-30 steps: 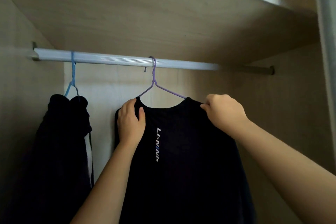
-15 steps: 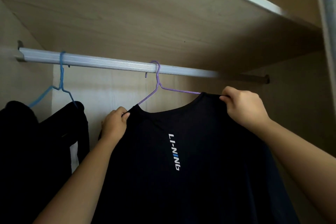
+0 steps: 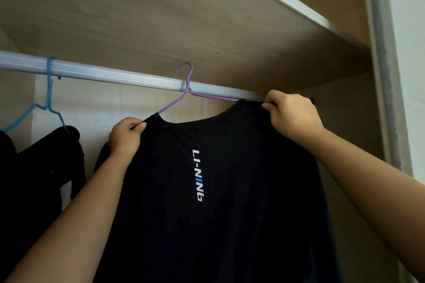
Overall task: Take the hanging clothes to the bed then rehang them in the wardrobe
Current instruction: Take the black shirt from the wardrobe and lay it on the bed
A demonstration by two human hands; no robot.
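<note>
A black shirt (image 3: 218, 190) with white lettering hangs on a purple wire hanger (image 3: 187, 86). The hanger's hook rises above the silver wardrobe rail (image 3: 103, 74), and the hanger is tilted, right side higher. My left hand (image 3: 125, 136) pinches the shirt's left shoulder. My right hand (image 3: 294, 116) pinches the right shoulder, up against the rail. A second dark garment (image 3: 46, 167) hangs at the left on a blue wire hanger (image 3: 47, 99), hooked on the rail.
A wooden shelf (image 3: 184, 18) sits close above the rail. The wardrobe's back panel (image 3: 126, 103) is behind the clothes. The grey wardrobe frame (image 3: 386, 76) runs down the right side.
Both hands have lifted the black shirt and its purple hanger; the hook now rises above the rail. The right shoulder went higher than the left, tilting the hanger.
</note>
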